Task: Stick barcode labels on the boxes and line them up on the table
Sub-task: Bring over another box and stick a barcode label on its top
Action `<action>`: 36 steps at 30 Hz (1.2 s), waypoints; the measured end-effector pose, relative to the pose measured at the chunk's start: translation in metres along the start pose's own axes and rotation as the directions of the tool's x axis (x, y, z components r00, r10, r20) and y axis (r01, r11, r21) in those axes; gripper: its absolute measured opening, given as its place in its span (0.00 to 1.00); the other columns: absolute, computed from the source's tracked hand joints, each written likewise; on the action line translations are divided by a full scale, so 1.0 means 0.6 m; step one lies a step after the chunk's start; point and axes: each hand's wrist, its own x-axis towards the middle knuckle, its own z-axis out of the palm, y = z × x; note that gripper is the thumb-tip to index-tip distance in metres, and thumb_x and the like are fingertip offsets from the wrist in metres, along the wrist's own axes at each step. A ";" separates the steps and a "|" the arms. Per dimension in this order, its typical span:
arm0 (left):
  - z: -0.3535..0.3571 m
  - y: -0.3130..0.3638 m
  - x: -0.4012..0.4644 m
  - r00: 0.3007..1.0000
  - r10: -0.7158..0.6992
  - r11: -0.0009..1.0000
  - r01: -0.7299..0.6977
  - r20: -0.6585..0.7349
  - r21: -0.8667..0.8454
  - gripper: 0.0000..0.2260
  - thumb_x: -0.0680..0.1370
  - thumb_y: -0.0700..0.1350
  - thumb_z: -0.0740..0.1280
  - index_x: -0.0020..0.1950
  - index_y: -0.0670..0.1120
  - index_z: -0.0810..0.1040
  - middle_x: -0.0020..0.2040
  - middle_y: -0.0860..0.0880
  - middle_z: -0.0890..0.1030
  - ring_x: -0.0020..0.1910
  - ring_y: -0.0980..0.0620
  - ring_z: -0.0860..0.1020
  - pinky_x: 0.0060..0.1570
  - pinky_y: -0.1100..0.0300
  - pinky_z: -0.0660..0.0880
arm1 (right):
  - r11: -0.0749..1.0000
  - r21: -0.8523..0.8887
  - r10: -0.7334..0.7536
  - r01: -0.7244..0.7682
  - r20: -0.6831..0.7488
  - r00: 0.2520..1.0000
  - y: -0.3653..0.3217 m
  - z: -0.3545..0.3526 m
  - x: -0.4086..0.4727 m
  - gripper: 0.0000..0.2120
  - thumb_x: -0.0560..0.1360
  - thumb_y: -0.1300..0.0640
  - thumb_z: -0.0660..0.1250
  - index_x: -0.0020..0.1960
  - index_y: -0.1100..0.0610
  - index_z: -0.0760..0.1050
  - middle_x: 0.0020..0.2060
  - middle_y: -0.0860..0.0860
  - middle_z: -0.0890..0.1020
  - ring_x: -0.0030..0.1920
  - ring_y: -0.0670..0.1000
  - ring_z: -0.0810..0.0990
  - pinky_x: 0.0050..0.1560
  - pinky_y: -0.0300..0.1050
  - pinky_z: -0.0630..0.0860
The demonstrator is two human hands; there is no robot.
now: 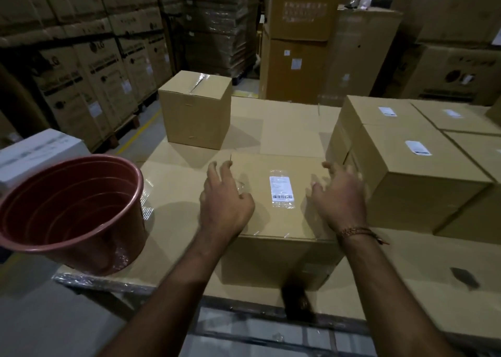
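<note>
A brown cardboard box (pixel 273 259) stands at the near edge of the cardboard-covered table (pixel 173 215). A white barcode label (pixel 282 192) under clear tape sits on the middle of its top. My left hand (pixel 225 196) hovers over the box's left side with fingers spread and loosely bent, holding nothing. My right hand (pixel 339 196) is over its right side, fingers spread, slightly blurred. Whether either hand touches the box top is unclear. An unlabelled box (pixel 195 110) stands at the back left. Labelled boxes (pixel 412 172) sit close together on the right.
A red plastic bucket (pixel 73 210) stands at the table's left front corner. A white carton (pixel 35 150) sits beyond it. Tall stacks of warehouse cartons (pixel 89 66) surround the table. A dark smudge (pixel 463 275) marks the table at the right front.
</note>
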 end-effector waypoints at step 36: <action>0.056 0.013 0.028 0.975 0.103 0.933 -0.164 0.199 0.319 0.46 0.78 0.75 0.55 0.86 0.48 0.48 0.87 0.48 0.49 0.85 0.44 0.45 0.78 0.40 0.61 | 0.992 0.036 -0.127 0.124 0.120 0.985 -0.021 0.104 0.075 0.02 0.75 0.51 0.68 0.44 0.47 0.79 0.41 0.42 0.82 0.42 0.48 0.78 0.41 0.44 0.66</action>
